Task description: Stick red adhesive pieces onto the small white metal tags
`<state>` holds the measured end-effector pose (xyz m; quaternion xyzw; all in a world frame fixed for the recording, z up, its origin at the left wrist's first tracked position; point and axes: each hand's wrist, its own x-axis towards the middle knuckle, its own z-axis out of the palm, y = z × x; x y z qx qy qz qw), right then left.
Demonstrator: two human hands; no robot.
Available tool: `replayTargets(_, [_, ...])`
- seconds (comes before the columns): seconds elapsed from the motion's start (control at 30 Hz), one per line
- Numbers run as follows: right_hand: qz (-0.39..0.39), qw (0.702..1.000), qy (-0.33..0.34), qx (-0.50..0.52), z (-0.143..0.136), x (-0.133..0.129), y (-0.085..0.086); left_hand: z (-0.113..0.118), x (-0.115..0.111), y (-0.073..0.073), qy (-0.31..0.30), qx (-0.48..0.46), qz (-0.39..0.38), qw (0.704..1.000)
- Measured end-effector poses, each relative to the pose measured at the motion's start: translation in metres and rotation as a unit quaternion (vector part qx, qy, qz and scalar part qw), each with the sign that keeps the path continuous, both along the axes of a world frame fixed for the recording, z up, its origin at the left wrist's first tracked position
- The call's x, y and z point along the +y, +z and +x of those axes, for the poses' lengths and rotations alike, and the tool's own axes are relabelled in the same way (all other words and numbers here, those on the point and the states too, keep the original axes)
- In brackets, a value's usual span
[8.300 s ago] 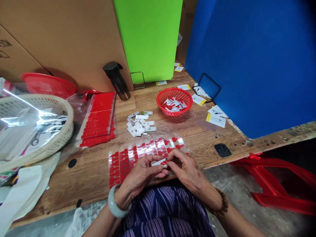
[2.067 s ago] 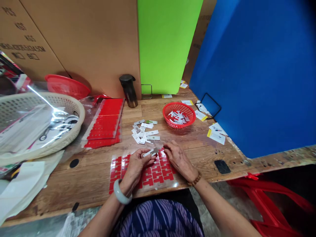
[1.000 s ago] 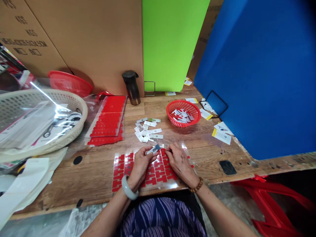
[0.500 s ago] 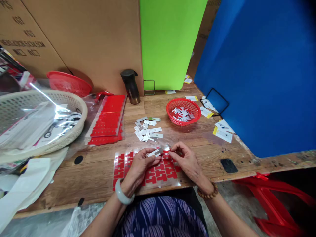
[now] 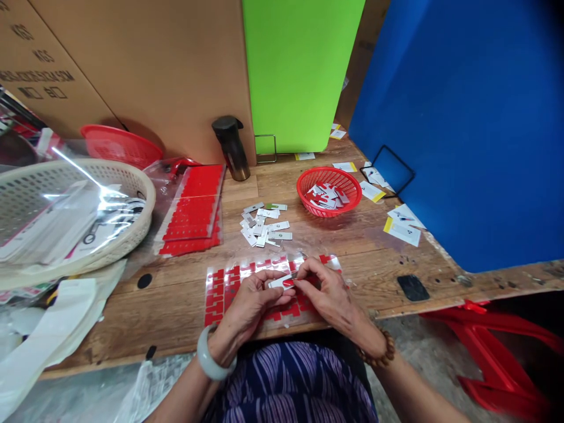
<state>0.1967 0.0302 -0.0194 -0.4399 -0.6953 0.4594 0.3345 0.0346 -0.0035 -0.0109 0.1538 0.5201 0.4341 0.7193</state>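
Note:
My left hand (image 5: 253, 302) pinches a small flat white-and-metal piece (image 5: 278, 283) over a clear sheet of red stickers (image 5: 215, 299). A red sticker (image 5: 288, 282) lies against the right end of that piece, and the fingertips of my right hand (image 5: 326, 294) are closed on its edge. Beyond my hands is a loose pile of similar flat pieces (image 5: 277, 225). A red basket (image 5: 352, 202) behind and to the right holds several pieces with red on them.
Stacked red sheets (image 5: 194, 202) and a white basket (image 5: 147, 217) under clear plastic lie to the left. A dark bottle (image 5: 233, 150) stands at the back. Printed cards (image 5: 403, 233) and a blue panel (image 5: 467, 141) with a wire stand are on the right.
My right hand has brought the red sticker onto the flat piece in my left hand; before, it was held apart at the piece's right. The view has shifted slightly.

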Motion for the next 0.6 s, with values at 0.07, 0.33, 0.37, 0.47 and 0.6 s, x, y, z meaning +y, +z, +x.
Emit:
replayTargets(0.07, [0.003, 1.000, 0.002, 0.001, 0.0000, -0.0006, -0.0017, 0.0008, -0.0003, 0.0008, -0.002, 0.003, 0.001, 1.000])
replayTargets(0.33, [-0.006, 1.000, -0.001, -0.006, 0.0004, -0.0012, -0.0019, 0.0028, 0.0003, 0.0031, -0.001, -0.002, 0.000, 1.000])
replayTargets(0.37, [-0.009, 1.000, 0.000, -0.005, 0.0005, -0.0014, -0.0014, 0.0029, 0.0003, 0.0032, -0.002, -0.003, 0.001, 1.000])
replayTargets(0.47, [-0.013, 1.000, 0.002, -0.008, 0.0010, -0.0021, -0.0004, 0.0032, -0.0002, 0.0035, -0.005, -0.001, 0.001, 1.000])
replayTargets(0.6, [-0.015, 1.000, 0.003, -0.012, 0.0015, -0.0026, -0.0002, 0.0031, -0.0006, 0.0031, -0.007, 0.004, -0.004, 1.000])
